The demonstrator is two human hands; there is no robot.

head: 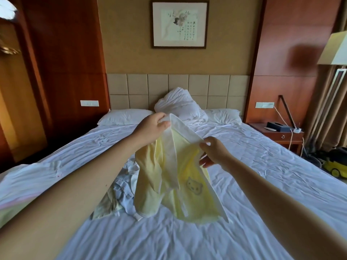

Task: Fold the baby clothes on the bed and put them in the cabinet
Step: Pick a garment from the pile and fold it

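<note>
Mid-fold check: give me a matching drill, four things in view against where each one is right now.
Things: 1 yellow garment; 2 clothes pile; 3 crumpled duvet; 4 dark box.
Places: A on the nightstand; B against the headboard; C pinched by left hand and right hand; D heaped on the sheet.
Pairs: 1-C; 2-D; 3-B; 4-A.

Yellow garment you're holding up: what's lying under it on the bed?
Left of the yellow garment, a crumpled pile of pale clothes shows on the white sheet. How far it runs beneath the hanging cloth is covered.
</note>
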